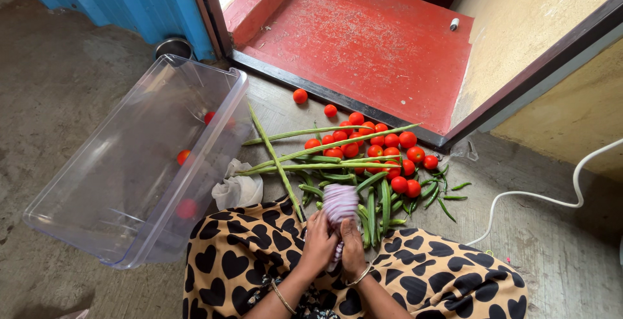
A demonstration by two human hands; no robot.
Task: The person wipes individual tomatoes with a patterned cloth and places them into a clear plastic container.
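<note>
Clear plastic formed the large storage bin (123, 176) tipped on the concrete floor, with tomatoes (383, 150) and long green pods (324, 144) heaped beside it. Just before the knees, a purple mesh bag (340, 203), judged light, soft and best gathered at its neck, was gripped closed by the left hand (318, 244) and right hand (354, 247).

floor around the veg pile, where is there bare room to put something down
Bare concrete lies right of the green chillies, up to the white cable, and left of the clear plastic bin. The red step is open too. It is crowded between the bin and the tomatoes, where the long green pods, white cloth and both hands sit.
</note>
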